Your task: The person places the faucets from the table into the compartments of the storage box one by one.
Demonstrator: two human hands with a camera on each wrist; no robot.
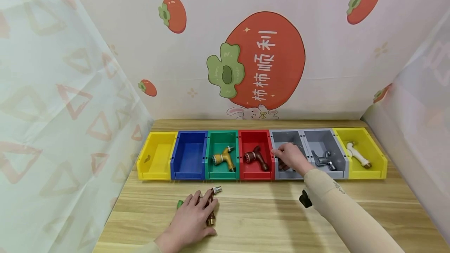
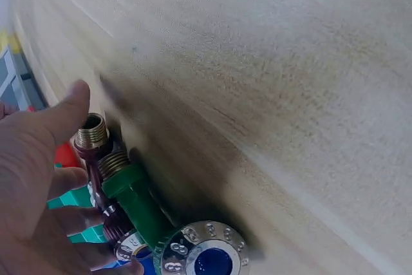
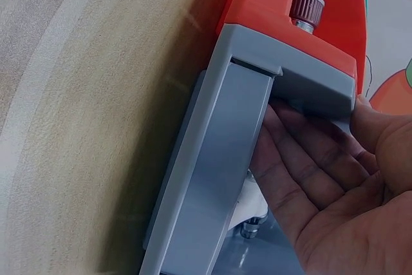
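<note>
My left hand [image 1: 192, 217] lies spread over a dark red-brown faucet [image 1: 211, 218] on the table, its fingers reaching across it. Beside that faucet is a green faucet [image 2: 143, 201] with a blue-centred round handle, mostly covered by the hand in the head view. My right hand [image 1: 291, 156] reaches into the left grey bin [image 1: 285, 136]. Its fingers [image 3: 302, 152] extend down inside, and the thumb is at the rim next to the red bin [image 1: 256, 135]. A silver-white faucet [image 3: 250, 205] shows below the fingers, partly hidden.
The row of bins runs along the back. A yellow faucet [image 1: 224, 158] sits in the green bin, a dark red faucet [image 1: 256, 158] in the red one. A grey faucet [image 1: 324, 160] and a white faucet [image 1: 358, 154] lie farther right. Patterned walls enclose the table.
</note>
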